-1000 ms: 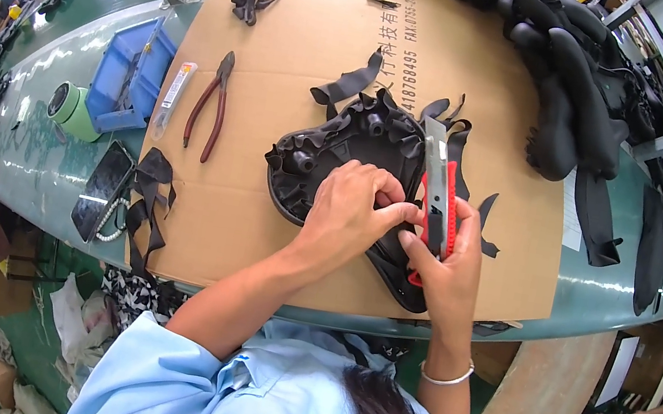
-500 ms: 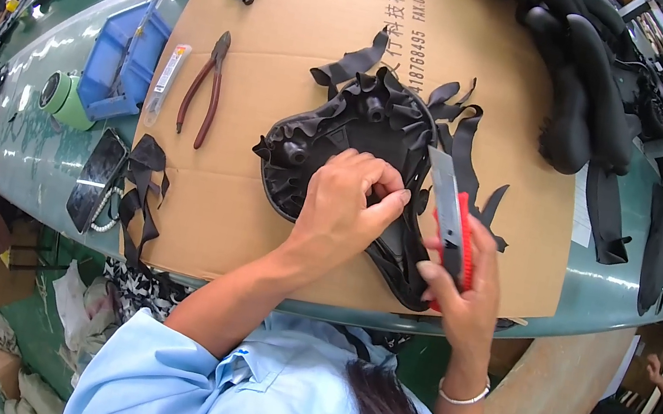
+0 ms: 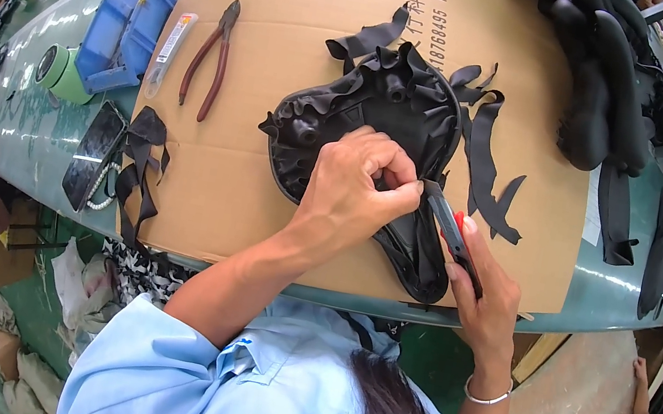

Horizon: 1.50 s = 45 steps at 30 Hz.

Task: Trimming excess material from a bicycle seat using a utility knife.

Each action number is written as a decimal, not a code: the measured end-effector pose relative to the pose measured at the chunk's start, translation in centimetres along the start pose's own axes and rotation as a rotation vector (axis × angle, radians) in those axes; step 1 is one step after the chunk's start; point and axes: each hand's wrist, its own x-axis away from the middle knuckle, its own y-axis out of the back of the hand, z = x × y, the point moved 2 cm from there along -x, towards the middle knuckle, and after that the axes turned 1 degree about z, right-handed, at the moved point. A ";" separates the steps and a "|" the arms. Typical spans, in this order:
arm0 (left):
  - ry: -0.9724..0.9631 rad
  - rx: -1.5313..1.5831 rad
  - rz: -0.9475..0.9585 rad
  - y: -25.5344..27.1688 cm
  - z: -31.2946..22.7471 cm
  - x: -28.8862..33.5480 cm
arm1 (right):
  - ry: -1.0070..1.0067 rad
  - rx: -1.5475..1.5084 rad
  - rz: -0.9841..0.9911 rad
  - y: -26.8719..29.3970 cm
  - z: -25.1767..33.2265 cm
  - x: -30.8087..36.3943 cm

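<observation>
A black bicycle saddle (image 3: 416, 268) lies underside up on a cardboard sheet, its narrow nose toward me. Ruffled black cover material (image 3: 326, 110) folds in around its wide end. My left hand (image 3: 353, 183) reaches over the saddle, thumb and forefinger pinched at the right inner edge; the bit of cover between them is mostly hidden. In my right hand (image 3: 490, 306) is a red and black utility knife (image 3: 455, 238), its blade tip at that edge, right beside the left fingertips. Cut black strips (image 3: 483, 150) lie on the cardboard to the saddle's right.
Red-handled pliers (image 3: 210, 61) and a clear blade case (image 3: 169, 54) lie at left on the cardboard (image 3: 211, 186). Beyond them are a blue bin (image 3: 118, 36), a green roll (image 3: 62, 74) and a phone (image 3: 95, 152). Black saddles (image 3: 594, 102) are piled at the far right.
The knife has swung from upright beside the saddle to its edge, its blade now at my left fingertips. The saddle has turned slightly, and the whole view has shifted a little.
</observation>
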 end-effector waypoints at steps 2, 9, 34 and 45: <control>0.019 0.036 0.042 0.3 0.1 0.0 | -0.030 -0.025 0.015 0.5 -0.2 -0.2; -0.009 0.095 0.076 0.6 0.1 0.3 | 0.026 -0.104 0.009 0.8 -0.2 -1.9; 0.078 1.109 0.401 1.7 0.9 -1.3 | -0.903 -0.385 -0.033 -0.6 5.9 11.0; -0.670 -0.425 0.694 3.6 -0.2 -1.0 | -0.069 0.197 -0.056 -0.7 4.9 7.4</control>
